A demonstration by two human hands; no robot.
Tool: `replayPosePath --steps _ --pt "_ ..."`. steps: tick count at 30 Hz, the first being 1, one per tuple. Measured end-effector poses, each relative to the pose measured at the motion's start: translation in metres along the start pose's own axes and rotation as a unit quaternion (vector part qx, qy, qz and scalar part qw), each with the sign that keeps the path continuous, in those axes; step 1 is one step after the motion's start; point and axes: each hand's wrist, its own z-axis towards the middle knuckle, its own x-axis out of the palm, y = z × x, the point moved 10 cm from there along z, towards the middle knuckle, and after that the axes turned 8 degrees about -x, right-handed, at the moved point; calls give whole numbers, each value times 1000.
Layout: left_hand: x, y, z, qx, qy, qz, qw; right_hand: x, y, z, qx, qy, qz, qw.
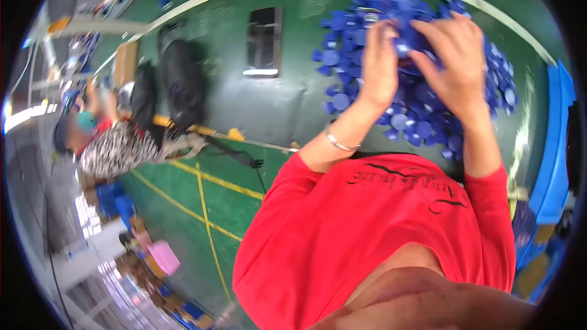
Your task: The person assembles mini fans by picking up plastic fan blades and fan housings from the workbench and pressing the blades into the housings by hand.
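Many small blue plastic pieces (398, 122) lie in a loose pile on the dark green tabletop (306, 30). Over the pile is my left hand (380, 67), its fingers pressed together and a blue piece (402, 47) at the fingertips. Motion blur hides the exact grip. Facing it from the right, my right hand (455, 55) has its fingers curved and apart, with thumb and index tips close to that piece. A small metallic-looking item (369, 14) shows just beyond my left fingertips.
A dark phone-like device (263, 43) lies left of the pile. Black bags (183, 82) rest farther left, near a seated person (119, 146) in a patterned top. A blue bin or sheet (550, 146) stands at the right edge. A pink container (164, 257) is at lower left.
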Motion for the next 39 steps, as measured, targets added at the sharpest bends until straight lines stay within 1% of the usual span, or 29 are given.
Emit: replayPosePath --steps 1,3,6,7,9,10,13,16,19,22,24,26,30,33,34,37,39 --pt "-3 12 2 12 3 -13 1000 6 -1 -3 4 4 -13 1000" --pt "2 9 0 -20 10 -21 1000 12 -10 -8 16 -3 12 1000" --pt "6 12 3 -61 45 -53 996 12 -18 -11 30 2 55 998" --pt "9 5 2 -58 31 -61 996 12 -20 -12 33 2 68 997" --pt "10 1 3 -34 47 -44 997 16 -22 -13 35 8 63 997" --pt "7 2 1 -37 30 -39 998 19 -21 -15 33 10 59 998" --pt "2 2 3 -37 -11 57 998 23 -16 -15 24 3 37 999" --pt "-1 6 5 -27 -27 65 997 27 -13 -18 15 2 8 1000" --pt "-4 1 5 -17 -39 66 997 21 -12 -16 27 -26 -3 999" --pt "-6 -3 3 -9 -36 44 998 6 -26 -14 104 -40 -4 994" --pt "1 -11 0 7 -17 41 999 22 -43 -23 176 0 112 978" --pt "4 -13 -1 3 -1 36 999 41 -55 -34 249 42 236 938" --pt "5 -17 -2 11 11 84 996 47 -56 -38 273 70 273 920" --pt "1 -23 -4 39 6 117 992 44 -45 -34 234 35 233 943" --pt "-5 -23 -4 50 -19 116 992 39 -39 -33 204 -1 207 957" --pt "-11 -22 -3 50 -49 156 985 40 -34 -33 203 -15 140 969" --pt "-12 -24 -2 70 -55 155 984 43 -34 -36 210 -21 116 971"
